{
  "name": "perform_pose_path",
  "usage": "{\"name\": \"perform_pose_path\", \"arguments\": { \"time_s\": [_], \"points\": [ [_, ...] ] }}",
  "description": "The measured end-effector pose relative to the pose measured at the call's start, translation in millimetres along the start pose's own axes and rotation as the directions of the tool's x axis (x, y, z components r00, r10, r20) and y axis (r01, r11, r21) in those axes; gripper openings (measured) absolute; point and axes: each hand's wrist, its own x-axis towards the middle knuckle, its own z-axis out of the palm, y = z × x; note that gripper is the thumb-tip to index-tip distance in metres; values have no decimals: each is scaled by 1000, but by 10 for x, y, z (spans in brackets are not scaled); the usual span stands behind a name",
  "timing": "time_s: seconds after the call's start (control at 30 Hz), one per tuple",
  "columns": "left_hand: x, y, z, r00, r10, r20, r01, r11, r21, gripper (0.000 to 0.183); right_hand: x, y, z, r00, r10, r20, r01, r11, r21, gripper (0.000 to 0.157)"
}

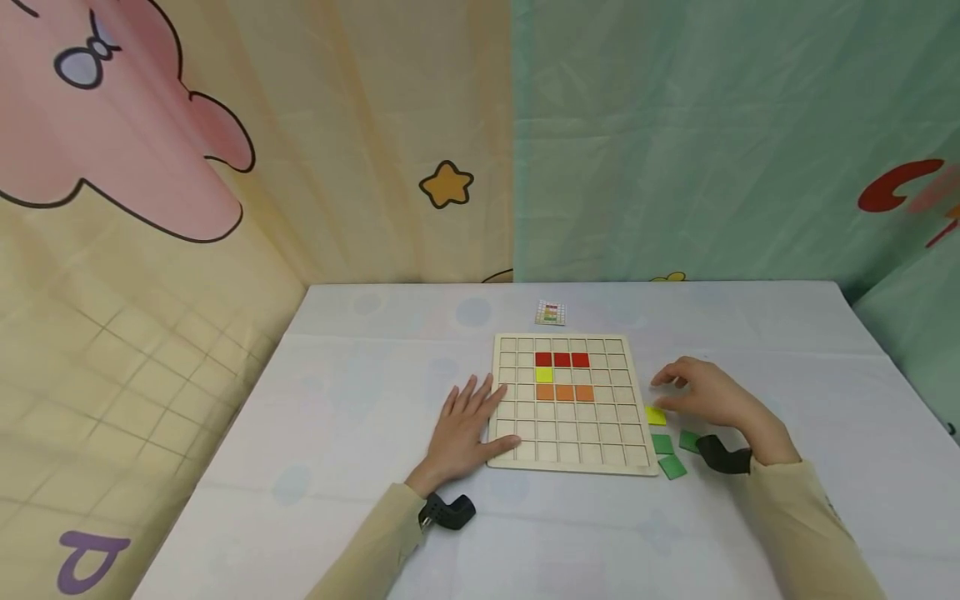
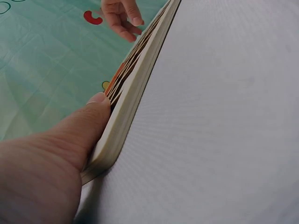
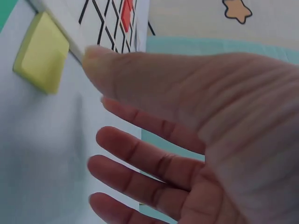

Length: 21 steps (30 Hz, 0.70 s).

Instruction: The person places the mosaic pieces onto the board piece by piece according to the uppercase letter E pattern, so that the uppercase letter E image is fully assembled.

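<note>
The head view looks forward and down from above the white-covered table (image 1: pixel 360 417), taking in the whole square pale wooden grid board (image 1: pixel 567 432). The left wrist view sits low and close behind the bare left hand (image 2: pixel 46 163), facing along the board's edge toward the green fabric backdrop (image 2: pixel 51 70), with the bare right hand (image 2: pixel 117 14) beyond. The right wrist view looks closely past that hand's fingers (image 3: pixel 135 182), sharing the yellow square tile (image 3: pixel 44 53) and orange star (image 3: pixel 237 10) with the head view.

board (image 1: pixel 567 413) cut off in both wrist views
</note>
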Motion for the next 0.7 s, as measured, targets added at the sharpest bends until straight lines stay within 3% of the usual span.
{"name": "perform_pose_path", "arguments": {
  "time_s": [0.3,0.7],
  "points": [
    [-3,-16,11,1000,-1,3,1,1000,8,81,-3,66,9,996,21,81,-24,999,32,28],
    [7,-24,19,1000,-9,13,9,1000,18,81,5,41,51,996,12,88,-17,999,51,25]
  ]
}}
